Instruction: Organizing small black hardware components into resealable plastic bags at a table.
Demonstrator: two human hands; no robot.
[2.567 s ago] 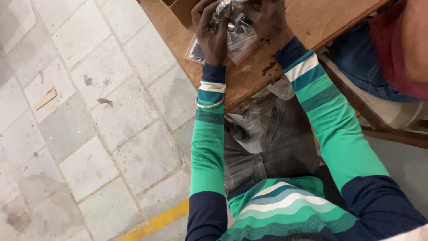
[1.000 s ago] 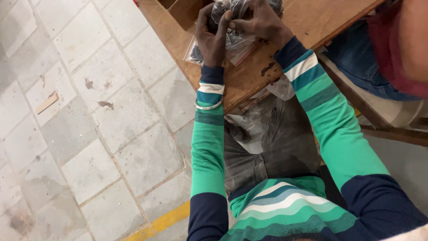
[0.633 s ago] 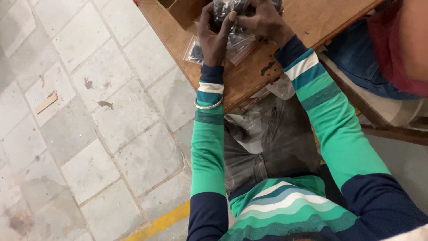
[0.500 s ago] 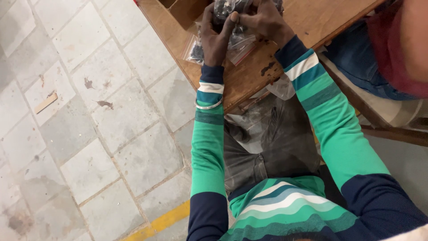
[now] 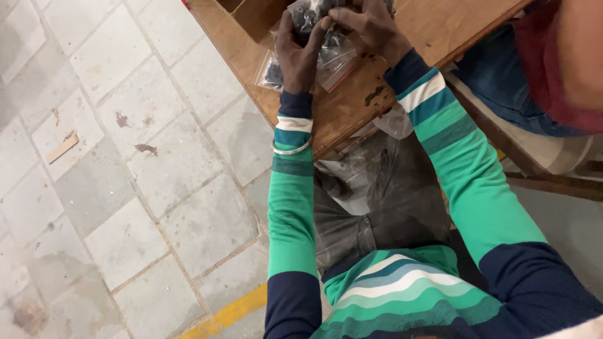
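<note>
Both hands moved up a little since a moment ago. Left hand (image 5: 296,53) curled around a clear bag (image 5: 326,56) of small dark bits on the wooden table (image 5: 352,107). Right hand (image 5: 370,25) pinched its top, maybe sealing it.

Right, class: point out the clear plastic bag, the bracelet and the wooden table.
clear plastic bag (image 5: 333,59), head view, on its lower clear panel.
bracelet (image 5: 290,149), head view, on the band across the left wrist.
wooden table (image 5: 440,25), head view, on bare tabletop.
</note>
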